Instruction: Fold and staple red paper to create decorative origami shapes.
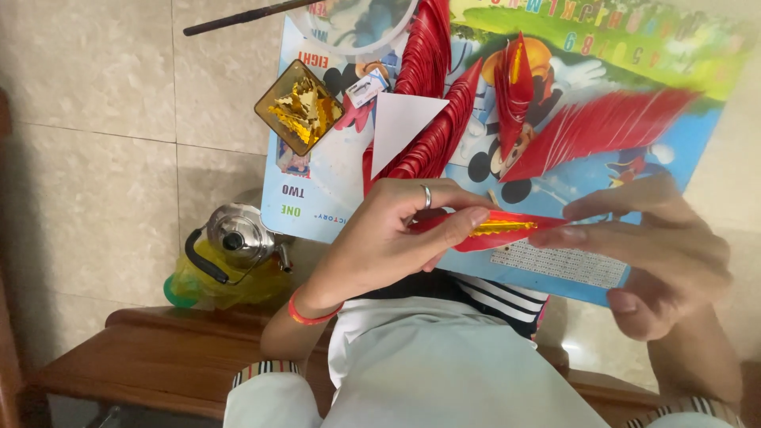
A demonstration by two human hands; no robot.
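Above the colourful cartoon board point(682, 119), both hands pinch 1 folded red paper piece point(507, 230) with a gold strip, left hand point(388, 238) gripping its near end, right hand point(658, 254) its far end, beside fanned red stacks point(428, 143).

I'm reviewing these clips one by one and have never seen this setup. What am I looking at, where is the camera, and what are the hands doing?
There is no machine here: a head-worn camera looks down at a person's own two bare hands. The left hand and right hand hold a folded red paper piece with a gold strip between them, above a colourful cartoon board. On the board lie rows of folded red paper pieces, a white paper triangle and a small brown tray of gold bits. A metal kettle stands on the tiled floor.
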